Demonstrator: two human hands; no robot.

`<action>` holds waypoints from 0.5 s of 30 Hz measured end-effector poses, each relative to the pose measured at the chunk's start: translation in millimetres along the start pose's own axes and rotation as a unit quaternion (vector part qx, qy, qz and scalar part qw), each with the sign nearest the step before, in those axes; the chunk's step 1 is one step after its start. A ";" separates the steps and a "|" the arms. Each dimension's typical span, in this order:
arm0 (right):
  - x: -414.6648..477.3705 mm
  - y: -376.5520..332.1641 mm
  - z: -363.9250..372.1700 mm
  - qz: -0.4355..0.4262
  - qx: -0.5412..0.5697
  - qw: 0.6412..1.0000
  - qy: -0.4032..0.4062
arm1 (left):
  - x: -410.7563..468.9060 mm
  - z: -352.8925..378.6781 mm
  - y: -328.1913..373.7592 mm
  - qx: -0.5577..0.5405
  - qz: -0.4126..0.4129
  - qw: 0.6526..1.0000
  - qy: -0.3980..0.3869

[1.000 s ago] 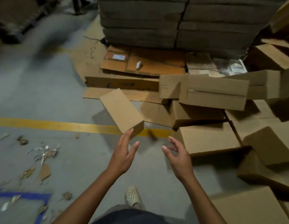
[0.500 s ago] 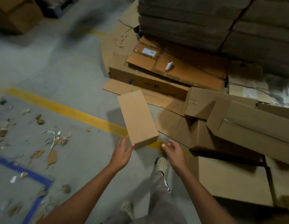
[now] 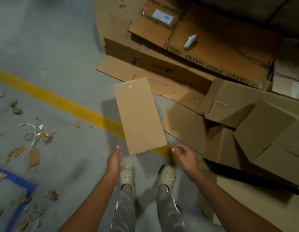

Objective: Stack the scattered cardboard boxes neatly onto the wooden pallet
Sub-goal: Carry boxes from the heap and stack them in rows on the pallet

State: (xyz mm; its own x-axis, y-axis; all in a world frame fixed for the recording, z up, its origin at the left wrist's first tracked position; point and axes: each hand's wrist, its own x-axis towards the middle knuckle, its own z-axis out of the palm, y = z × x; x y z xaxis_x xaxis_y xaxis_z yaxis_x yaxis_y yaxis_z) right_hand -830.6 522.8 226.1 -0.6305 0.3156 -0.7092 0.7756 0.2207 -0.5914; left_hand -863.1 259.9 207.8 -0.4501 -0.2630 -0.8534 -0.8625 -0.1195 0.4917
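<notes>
A plain brown cardboard box [image 3: 139,114], long and narrow, stands on the concrete floor across the yellow line, leaning away from me. My left hand [image 3: 114,159] is open just below its near left corner, not touching it. My right hand [image 3: 184,155] is open, slightly apart from the box's near right corner. Several more cardboard boxes [image 3: 255,131] lie tumbled in a heap on the right. No pallet is in view.
Flattened cardboard sheets [image 3: 162,67] cover the floor ahead, with a small white object [image 3: 190,41] on them. A yellow floor line [image 3: 61,102] runs diagonally. Paper and cardboard scraps [image 3: 35,136] litter the left. My feet in pale clogs [image 3: 128,175] stand below the box. Blue floor tape [image 3: 16,185] marks the lower left.
I have stepped closer and my view has tipped downwards. The narrow box now stands right before my feet, and both hands have come nearer its near corners without holding it.
</notes>
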 end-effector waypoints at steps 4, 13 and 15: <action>78.4 23.2 28.9 0.001 -0.029 1.000 0.008 | 86.4 8.1 -20.3 -0.081 -0.058 0.995 -0.023; 202.7 105.9 107.7 0.029 -0.129 0.988 -0.079 | 225.8 37.0 -79.5 -0.028 -0.084 0.996 0.016; 212.4 115.0 120.2 0.056 -0.098 0.990 -0.084 | 238.6 41.7 -92.0 -0.040 -0.100 0.994 0.011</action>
State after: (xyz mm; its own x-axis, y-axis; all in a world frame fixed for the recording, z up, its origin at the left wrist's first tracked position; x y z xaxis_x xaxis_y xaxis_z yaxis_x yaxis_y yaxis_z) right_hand -878.9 504.3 -38.7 -0.5230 0.1939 -0.8300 0.8220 0.3720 -0.4311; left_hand -900.8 248.0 -48.3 -0.2656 -0.2479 -0.9317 -0.9124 -0.2476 0.3260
